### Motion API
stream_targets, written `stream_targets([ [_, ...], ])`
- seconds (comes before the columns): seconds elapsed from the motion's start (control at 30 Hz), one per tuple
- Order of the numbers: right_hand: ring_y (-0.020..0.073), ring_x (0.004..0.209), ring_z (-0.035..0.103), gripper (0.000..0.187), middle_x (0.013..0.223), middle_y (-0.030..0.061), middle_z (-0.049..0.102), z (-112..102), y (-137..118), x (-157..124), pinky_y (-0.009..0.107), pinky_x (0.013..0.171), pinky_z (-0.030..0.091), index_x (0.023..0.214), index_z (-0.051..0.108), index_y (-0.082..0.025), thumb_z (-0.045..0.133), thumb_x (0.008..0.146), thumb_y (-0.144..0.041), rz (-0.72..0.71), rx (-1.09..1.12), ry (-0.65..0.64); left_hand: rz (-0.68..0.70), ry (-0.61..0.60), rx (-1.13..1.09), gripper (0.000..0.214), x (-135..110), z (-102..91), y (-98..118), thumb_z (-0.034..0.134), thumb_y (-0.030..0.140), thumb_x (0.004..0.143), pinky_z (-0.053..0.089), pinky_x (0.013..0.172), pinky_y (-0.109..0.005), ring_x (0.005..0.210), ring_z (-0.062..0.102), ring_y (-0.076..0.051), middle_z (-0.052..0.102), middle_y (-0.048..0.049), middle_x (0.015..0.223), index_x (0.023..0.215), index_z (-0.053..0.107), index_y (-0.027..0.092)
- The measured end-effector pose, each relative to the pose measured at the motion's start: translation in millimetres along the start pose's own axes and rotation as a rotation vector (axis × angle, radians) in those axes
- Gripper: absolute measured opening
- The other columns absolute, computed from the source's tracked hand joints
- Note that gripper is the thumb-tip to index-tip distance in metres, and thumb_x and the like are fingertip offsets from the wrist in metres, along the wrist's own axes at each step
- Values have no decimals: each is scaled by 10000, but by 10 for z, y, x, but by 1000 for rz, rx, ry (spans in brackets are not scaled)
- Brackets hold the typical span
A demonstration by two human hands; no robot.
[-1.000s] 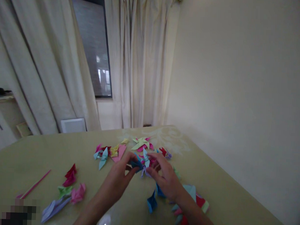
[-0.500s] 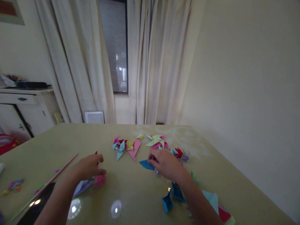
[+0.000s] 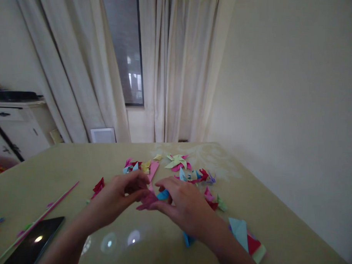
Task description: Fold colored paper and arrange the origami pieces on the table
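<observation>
Over the middle of the table, my left hand point(image 3: 120, 195) pinches a pink folded paper piece point(image 3: 147, 201). Facing it, my right hand point(image 3: 186, 203) holds a blue folded paper piece point(image 3: 163, 195) between thumb and fingers, and its thumb tip meets the pink piece. Both pieces are close together, and the fingers hide part of each. Beyond the left wrist lies a red folded paper piece point(image 3: 98, 187). Below the right hand another blue folded piece point(image 3: 188, 239) shows, partly covered by the forearm.
At the back lie a green paper pinwheel point(image 3: 176, 161) and several colourful origami pieces. More folded papers point(image 3: 239, 232) sit at the right. To the left are a pink-and-green stick point(image 3: 46, 216) and a black flat device point(image 3: 35, 240). A wall stands along the right side.
My hands have come together over the middle of the table. The left now holds the pink piece, and the right has brought the blue piece down-left beside it. The view has shifted right.
</observation>
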State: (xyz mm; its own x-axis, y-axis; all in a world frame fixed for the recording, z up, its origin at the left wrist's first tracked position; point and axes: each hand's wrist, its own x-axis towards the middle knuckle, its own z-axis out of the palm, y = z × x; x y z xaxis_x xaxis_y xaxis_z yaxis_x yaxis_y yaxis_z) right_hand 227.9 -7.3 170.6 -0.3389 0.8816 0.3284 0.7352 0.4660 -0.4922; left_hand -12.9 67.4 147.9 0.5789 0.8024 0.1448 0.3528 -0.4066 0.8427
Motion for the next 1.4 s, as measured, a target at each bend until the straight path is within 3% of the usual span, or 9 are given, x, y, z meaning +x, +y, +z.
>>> stream_targets([
  [0.1, 205, 982, 712, 122, 1085, 39, 773, 9, -46, -38, 294, 842, 473, 1114, 724, -228, 730, 998, -266, -35, -27, 3, 60, 47, -82, 146, -37, 239, 300, 680, 346, 959, 606, 773, -288, 856, 774, -192, 792, -21, 945, 1057, 648, 242],
  [0.2, 184, 956, 693, 74, 1042, 16, 758, -76, 32, -39, 275, 827, 457, 1040, 710, -237, 700, 996, -178, -56, -28, 33, 66, 102, -76, 250, 22, 267, 291, 671, 435, 961, 632, 826, -325, 980, 771, -228, 793, -48, 1068, 1136, 650, 257],
  [0.3, 178, 905, 667, 82, 995, 17, 729, -250, 227, -32, 271, 787, 435, 981, 694, -232, 673, 991, -154, 19, -82, 102, 1, 264, 118, 457, 116, 7, -97, 620, 598, 918, 638, 862, -392, 1107, 732, -290, 760, -86, 1224, 1218, 648, 255],
  [0.4, 176, 849, 647, 93, 964, 27, 711, -444, 535, -27, 274, 747, 412, 945, 678, -224, 653, 979, -141, 198, -215, 193, -244, 312, 622, 461, 85, -412, -756, 624, 499, 861, 573, 963, -481, 1123, 708, -363, 729, -155, 1279, 1218, 661, 209],
  [0.5, 178, 819, 642, 81, 955, 36, 722, -556, 881, -20, 277, 706, 384, 926, 672, -225, 641, 991, -189, 347, -364, 232, -609, 179, 994, 323, -77, -734, -1342, 691, 422, 805, 524, 966, -536, 1110, 699, -426, 783, -147, 1115, 1047, 691, 208],
  [0.63, 199, 866, 672, 87, 993, 61, 755, -550, 1206, -6, 279, 677, 368, 970, 698, -219, 646, 1009, -276, 522, -444, 237, -642, 0, 904, 119, -202, -822, -1607, 684, 279, 756, 531, 850, -407, 1025, 745, -373, 810, -107, 948, 862, 669, 226],
  [0.97, 196, 787, 687, 117, 958, 47, 773, -553, 900, -24, 305, 716, 440, 1053, 722, -224, 674, 958, -273, 364, -293, 258, -463, -54, 680, 181, 45, -577, -1301, 618, 299, 754, 525, 810, -295, 950, 750, -253, 812, -63, 981, 877, 721, 213],
  [1.2, 200, 895, 703, 121, 1029, 57, 778, -183, 472, 81, 304, 793, 476, 1078, 748, -209, 724, 972, -263, 162, -43, 108, -273, -18, 611, 209, 123, -410, -757, 600, 342, 863, 527, 837, -333, 946, 746, -273, 821, -59, 979, 882, 778, 236],
  [1.4, 178, 875, 709, 193, 1071, 50, 780, 139, 350, 165, 279, 803, 490, 1150, 751, -214, 765, 970, -280, 49, 150, 87, 27, -31, 468, 219, 116, 47, -129, 609, 392, 957, 528, 943, -338, 1024, 733, -245, 818, -4, 1075, 1031, 798, 309],
])
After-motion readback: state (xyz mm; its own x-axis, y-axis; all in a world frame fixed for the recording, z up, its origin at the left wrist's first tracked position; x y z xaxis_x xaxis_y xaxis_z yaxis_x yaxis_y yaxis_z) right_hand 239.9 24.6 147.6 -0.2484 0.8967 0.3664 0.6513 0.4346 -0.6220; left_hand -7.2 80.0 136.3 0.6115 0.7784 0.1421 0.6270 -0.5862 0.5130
